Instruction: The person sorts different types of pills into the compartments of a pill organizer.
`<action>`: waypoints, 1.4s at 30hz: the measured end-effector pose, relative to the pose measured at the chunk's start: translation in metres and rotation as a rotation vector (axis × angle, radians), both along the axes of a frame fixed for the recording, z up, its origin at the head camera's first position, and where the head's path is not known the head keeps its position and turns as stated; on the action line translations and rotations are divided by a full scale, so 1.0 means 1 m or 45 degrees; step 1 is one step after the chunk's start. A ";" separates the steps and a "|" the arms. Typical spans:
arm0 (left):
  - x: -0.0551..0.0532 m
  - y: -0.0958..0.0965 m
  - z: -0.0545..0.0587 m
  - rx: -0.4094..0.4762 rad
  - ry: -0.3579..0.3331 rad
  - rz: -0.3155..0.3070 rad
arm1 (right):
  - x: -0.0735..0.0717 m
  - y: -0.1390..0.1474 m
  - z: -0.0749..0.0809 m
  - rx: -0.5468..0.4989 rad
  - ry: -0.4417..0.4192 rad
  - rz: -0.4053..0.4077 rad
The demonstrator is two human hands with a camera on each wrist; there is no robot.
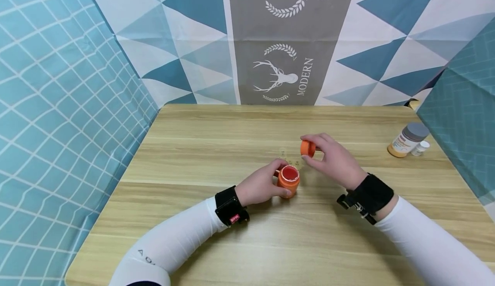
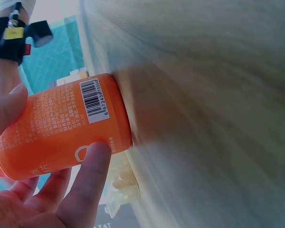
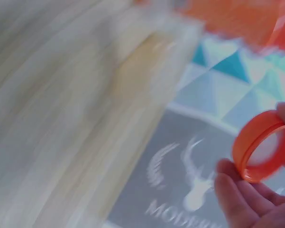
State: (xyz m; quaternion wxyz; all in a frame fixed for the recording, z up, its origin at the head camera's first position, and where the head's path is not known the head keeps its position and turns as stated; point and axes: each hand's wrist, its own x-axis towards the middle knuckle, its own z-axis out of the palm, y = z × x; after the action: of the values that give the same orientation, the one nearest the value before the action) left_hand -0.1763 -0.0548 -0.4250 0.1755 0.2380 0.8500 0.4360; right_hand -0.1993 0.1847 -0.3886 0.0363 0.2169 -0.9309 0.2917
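An orange bottle (image 1: pixel 288 187) stands upright near the middle of the table, its open mouth facing up. My left hand (image 1: pixel 267 183) grips its side, with the thumb at the front and fingers around the back. In the left wrist view the bottle (image 2: pixel 61 123) shows a white barcode label close to its base. Up and to the right, my right hand (image 1: pixel 328 155) pinches an orange screw cap (image 1: pixel 305 148) between thumb and fingers, above the table. From the right wrist view, the cap (image 3: pixel 246 142) is tilted with its hollow inside showing.
Translucent yellowish plastic pieces (image 1: pixel 297 164) lie just behind the orange bottle. At the table's right side stand a grey-lidded bottle (image 1: pixel 407 139) and a small white bottle (image 1: pixel 420 148). A patterned cloth (image 1: pixel 193 41) hangs along the wooden table's (image 1: pixel 216 135) back edge.
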 end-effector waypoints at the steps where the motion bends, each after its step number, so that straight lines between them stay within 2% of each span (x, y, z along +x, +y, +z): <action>1: 0.000 0.001 0.000 -0.001 -0.001 -0.004 | 0.005 -0.004 0.003 -0.055 0.013 0.006; 3: 0.000 0.002 0.000 0.006 -0.001 -0.016 | 0.014 -0.010 0.006 -0.149 0.026 0.021; 6: -0.001 0.002 -0.001 0.000 0.012 -0.023 | 0.025 -0.016 0.005 -0.223 0.026 0.069; 11: -0.002 0.003 -0.001 -0.003 0.030 -0.029 | 0.033 -0.021 -0.001 -0.241 0.015 0.170; 17: -0.002 0.003 -0.002 0.002 0.032 -0.023 | 0.035 -0.020 -0.010 -0.149 0.057 0.272; 24: -0.002 0.003 -0.002 0.015 0.025 -0.023 | 0.038 -0.021 -0.012 -0.012 0.231 0.376; 27: -0.002 0.003 -0.002 0.023 0.031 -0.024 | 0.039 -0.024 -0.012 0.016 0.276 0.347; 30: -0.002 0.003 -0.002 0.025 0.040 -0.028 | 0.042 -0.029 -0.012 0.037 0.280 0.259; 34: -0.001 0.003 -0.002 0.023 0.038 -0.036 | 0.045 -0.039 -0.012 0.059 0.216 0.127; 37: -0.001 0.002 -0.002 0.024 0.037 -0.034 | 0.043 -0.044 -0.011 0.093 0.135 0.076; 39: -0.002 0.002 -0.002 0.022 0.038 -0.034 | 0.042 -0.043 -0.007 0.105 0.081 0.077; 42: -0.003 0.001 -0.002 0.023 0.037 -0.041 | 0.040 -0.037 0.002 0.116 0.045 0.193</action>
State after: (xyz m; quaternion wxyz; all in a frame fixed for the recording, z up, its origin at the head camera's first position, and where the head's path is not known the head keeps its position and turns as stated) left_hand -0.1788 -0.0536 -0.4265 0.1679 0.2596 0.8446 0.4372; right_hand -0.1589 0.1480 -0.3867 0.0206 0.2934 -0.9233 0.2471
